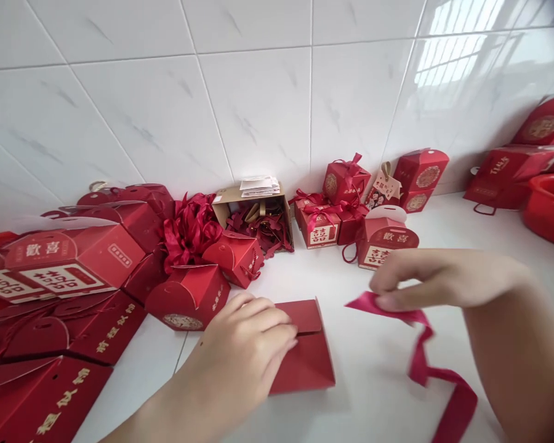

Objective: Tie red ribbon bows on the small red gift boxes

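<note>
My left hand lies over a plain red gift box on the white surface, its fingers bent together and holding the box near the slot in its face. The thumb is hidden. To the right, my right hand is raised and pinches the end of a dark pink ribbon between thumb and finger. The ribbon's tip sticks out left of the fingers, and its length hangs down in twists towards the bottom edge. Ribbon and box are apart.
Red printed boxes are piled on the left, beside a bunch of ribbons. An open cardboard box stands by the tiled wall. Ribbon-tied boxes and a handled box sit behind my right hand. A red basin is far right.
</note>
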`<state>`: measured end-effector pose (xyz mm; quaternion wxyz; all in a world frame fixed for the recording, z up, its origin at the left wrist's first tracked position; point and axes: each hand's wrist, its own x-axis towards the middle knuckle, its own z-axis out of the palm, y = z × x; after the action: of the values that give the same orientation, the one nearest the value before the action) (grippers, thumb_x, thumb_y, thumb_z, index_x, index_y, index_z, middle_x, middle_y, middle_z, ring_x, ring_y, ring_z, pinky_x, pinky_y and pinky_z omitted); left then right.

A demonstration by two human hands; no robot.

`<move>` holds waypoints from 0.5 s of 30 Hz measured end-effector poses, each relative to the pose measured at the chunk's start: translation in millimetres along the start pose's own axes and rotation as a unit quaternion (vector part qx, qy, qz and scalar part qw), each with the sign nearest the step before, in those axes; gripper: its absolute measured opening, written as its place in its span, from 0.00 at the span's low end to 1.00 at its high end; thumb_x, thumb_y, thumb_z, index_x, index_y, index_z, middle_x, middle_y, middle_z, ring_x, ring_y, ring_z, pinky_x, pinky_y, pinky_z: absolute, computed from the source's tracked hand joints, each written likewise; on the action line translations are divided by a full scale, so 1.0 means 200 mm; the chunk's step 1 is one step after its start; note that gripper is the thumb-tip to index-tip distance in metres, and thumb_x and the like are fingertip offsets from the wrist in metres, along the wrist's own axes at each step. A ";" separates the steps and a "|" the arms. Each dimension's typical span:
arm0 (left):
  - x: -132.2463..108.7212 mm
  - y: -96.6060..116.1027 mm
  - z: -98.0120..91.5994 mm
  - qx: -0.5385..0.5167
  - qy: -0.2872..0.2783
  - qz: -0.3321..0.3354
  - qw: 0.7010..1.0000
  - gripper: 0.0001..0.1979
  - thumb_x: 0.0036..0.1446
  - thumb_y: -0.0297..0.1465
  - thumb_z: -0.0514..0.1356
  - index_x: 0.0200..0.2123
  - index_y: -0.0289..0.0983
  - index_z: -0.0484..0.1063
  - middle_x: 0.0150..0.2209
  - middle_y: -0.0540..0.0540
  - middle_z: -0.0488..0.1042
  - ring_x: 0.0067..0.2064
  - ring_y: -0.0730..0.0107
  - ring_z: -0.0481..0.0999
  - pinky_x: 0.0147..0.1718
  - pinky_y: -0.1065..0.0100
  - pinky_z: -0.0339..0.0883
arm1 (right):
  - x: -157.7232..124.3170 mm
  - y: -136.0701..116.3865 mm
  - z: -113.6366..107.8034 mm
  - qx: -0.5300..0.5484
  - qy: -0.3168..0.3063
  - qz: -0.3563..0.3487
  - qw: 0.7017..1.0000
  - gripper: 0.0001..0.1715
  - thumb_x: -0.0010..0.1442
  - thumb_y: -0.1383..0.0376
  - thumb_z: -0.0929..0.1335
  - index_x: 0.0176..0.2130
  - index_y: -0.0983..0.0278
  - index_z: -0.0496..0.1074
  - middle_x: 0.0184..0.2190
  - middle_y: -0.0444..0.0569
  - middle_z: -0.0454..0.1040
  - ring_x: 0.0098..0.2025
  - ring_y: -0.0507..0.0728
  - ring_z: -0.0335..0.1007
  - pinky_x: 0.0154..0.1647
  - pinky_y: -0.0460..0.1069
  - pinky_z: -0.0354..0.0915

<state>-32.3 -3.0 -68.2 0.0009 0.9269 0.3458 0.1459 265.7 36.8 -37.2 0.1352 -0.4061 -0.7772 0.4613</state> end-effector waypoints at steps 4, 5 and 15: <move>0.01 0.00 -0.02 0.020 -0.038 -0.011 0.999 0.08 0.58 0.32 0.58 0.38 0.40 0.78 0.37 0.47 0.80 0.41 0.59 0.75 0.48 0.53 0.66 | 0.17 -0.03 0.03 0.010 -0.183 0.014 0.983 0.25 0.63 0.60 0.62 0.18 0.63 0.52 0.18 0.38 0.46 0.21 0.47 0.40 0.20 0.47 0.43; 0.01 0.00 -0.01 0.027 -0.038 -0.013 0.999 0.09 0.58 0.32 0.58 0.39 0.40 0.78 0.39 0.46 0.80 0.44 0.56 0.74 0.48 0.53 0.66 | 0.19 -0.03 0.04 0.020 -0.190 0.014 0.981 0.25 0.63 0.61 0.62 0.18 0.62 0.51 0.18 0.38 0.46 0.21 0.47 0.39 0.20 0.47 0.42; 0.06 -0.11 0.01 0.013 -0.076 0.011 0.997 0.15 0.60 0.25 0.53 0.44 0.44 0.78 0.46 0.45 0.76 0.49 0.59 0.70 0.44 0.61 0.71 | 0.23 -0.01 0.08 0.051 -0.203 0.023 0.978 0.24 0.61 0.62 0.63 0.16 0.63 0.55 0.16 0.38 0.51 0.20 0.47 0.43 0.22 0.47 0.45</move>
<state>-37.2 22.6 -68.9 0.0138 0.9388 0.3367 0.0709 227.0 61.2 -50.7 -0.0152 -0.3140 -0.7544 0.5763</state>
